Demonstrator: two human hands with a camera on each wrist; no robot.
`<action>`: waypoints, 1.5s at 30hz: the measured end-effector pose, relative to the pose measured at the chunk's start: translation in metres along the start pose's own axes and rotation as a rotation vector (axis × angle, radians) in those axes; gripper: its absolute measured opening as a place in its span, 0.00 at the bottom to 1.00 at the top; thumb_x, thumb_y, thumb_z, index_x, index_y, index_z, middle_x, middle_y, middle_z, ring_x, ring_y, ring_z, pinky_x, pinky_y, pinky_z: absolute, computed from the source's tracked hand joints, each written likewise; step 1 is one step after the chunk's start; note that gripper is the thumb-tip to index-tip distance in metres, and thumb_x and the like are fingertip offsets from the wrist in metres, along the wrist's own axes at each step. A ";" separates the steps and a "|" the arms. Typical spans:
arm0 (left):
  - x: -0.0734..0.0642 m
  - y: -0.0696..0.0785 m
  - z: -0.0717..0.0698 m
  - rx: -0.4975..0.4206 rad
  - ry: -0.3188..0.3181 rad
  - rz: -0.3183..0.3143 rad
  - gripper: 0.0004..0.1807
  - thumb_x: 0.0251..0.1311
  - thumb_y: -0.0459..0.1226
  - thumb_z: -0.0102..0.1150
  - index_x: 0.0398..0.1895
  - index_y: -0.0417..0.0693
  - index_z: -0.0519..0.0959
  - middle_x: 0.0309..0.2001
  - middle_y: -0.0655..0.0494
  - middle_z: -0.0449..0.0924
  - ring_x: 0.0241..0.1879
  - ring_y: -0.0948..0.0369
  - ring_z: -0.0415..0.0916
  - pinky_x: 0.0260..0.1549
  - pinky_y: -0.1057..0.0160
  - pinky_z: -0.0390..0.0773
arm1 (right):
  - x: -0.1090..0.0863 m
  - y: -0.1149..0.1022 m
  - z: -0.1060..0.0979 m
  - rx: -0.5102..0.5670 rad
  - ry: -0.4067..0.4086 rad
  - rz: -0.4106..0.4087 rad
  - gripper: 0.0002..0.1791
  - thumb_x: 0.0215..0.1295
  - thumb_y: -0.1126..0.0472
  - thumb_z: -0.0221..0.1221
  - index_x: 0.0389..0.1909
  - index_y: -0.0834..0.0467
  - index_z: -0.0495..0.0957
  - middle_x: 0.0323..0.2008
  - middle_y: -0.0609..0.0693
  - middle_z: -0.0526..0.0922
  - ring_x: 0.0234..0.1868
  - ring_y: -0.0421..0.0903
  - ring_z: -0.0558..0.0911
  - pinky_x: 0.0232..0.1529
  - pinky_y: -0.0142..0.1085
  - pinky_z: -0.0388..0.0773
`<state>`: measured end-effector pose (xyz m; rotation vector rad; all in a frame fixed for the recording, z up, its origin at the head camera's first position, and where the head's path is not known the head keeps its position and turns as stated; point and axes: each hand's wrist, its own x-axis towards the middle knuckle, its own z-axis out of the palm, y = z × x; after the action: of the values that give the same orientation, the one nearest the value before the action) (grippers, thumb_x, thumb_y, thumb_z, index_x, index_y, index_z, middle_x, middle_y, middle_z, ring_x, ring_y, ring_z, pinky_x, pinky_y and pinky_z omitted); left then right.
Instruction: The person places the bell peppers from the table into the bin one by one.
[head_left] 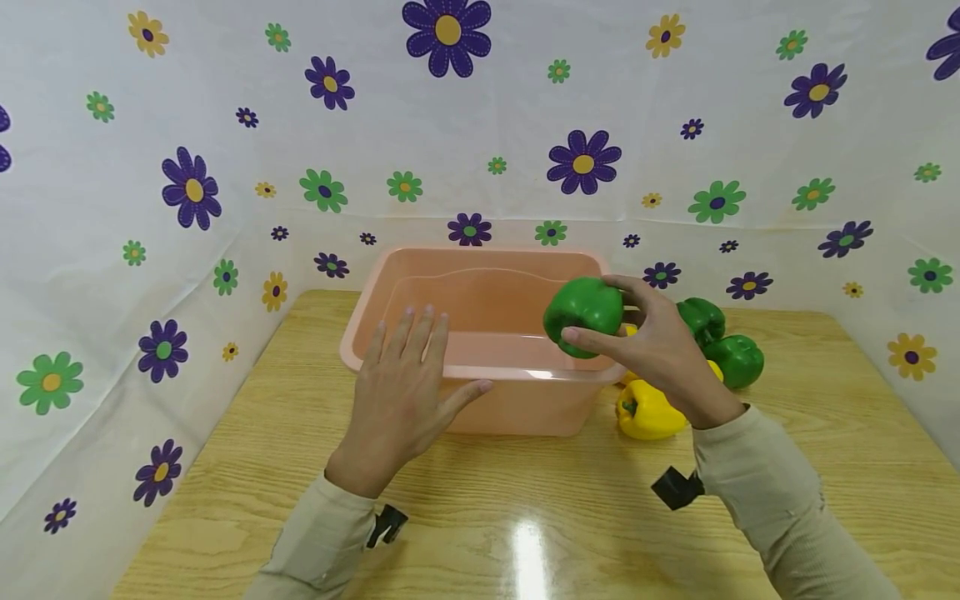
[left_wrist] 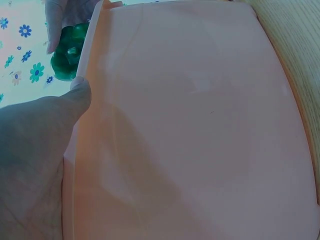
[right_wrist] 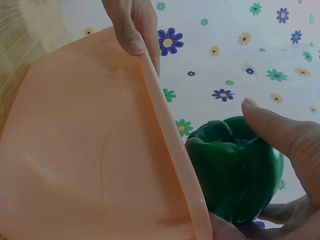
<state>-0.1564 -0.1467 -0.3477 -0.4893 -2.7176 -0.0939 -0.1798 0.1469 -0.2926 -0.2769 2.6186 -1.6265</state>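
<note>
A green bell pepper (head_left: 583, 312) is held in my right hand (head_left: 663, 346), over the right end of a peach plastic tub (head_left: 517, 408). Thumb and fingers grip the pepper from its right side, as the right wrist view also shows with the pepper (right_wrist: 235, 170) near the tub's rim (right_wrist: 172, 135). My left hand (head_left: 401, 396) lies palm down at the near rim, fingers straight and thumb out to the right. In the left wrist view the left thumb (left_wrist: 80, 92) is right at the rim. The visible inside of the tub holds nothing.
Right of the tub sit a yellow bell pepper (head_left: 648, 410) and two green bell peppers, one behind (head_left: 701, 319) and one nearer (head_left: 737, 361). More yellow shows partly behind my right hand. A flower-patterned sheet (head_left: 495, 108) hangs behind the wooden table (head_left: 480, 508).
</note>
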 end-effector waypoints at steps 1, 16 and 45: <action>0.000 0.000 0.000 0.001 0.003 0.001 0.54 0.65 0.71 0.45 0.78 0.38 0.59 0.76 0.40 0.58 0.77 0.43 0.52 0.74 0.39 0.46 | 0.000 0.000 0.000 0.000 -0.001 0.001 0.50 0.59 0.46 0.72 0.78 0.53 0.57 0.67 0.59 0.69 0.63 0.60 0.72 0.60 0.55 0.75; 0.001 0.000 0.001 -0.009 -0.006 0.002 0.52 0.66 0.70 0.45 0.77 0.39 0.60 0.77 0.41 0.58 0.77 0.43 0.52 0.74 0.38 0.48 | 0.000 -0.001 -0.003 -0.005 0.019 0.009 0.51 0.59 0.44 0.72 0.78 0.55 0.57 0.68 0.59 0.70 0.68 0.58 0.71 0.66 0.61 0.68; 0.007 -0.006 -0.001 -0.040 -0.056 0.006 0.52 0.66 0.71 0.42 0.78 0.41 0.59 0.78 0.42 0.56 0.78 0.43 0.47 0.75 0.39 0.44 | -0.012 0.016 -0.036 -0.018 0.117 0.028 0.51 0.62 0.41 0.69 0.78 0.56 0.56 0.68 0.60 0.70 0.67 0.60 0.71 0.63 0.60 0.72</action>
<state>-0.1644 -0.1507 -0.3445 -0.5185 -2.7734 -0.1356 -0.1748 0.1874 -0.2913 -0.1492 2.7098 -1.6599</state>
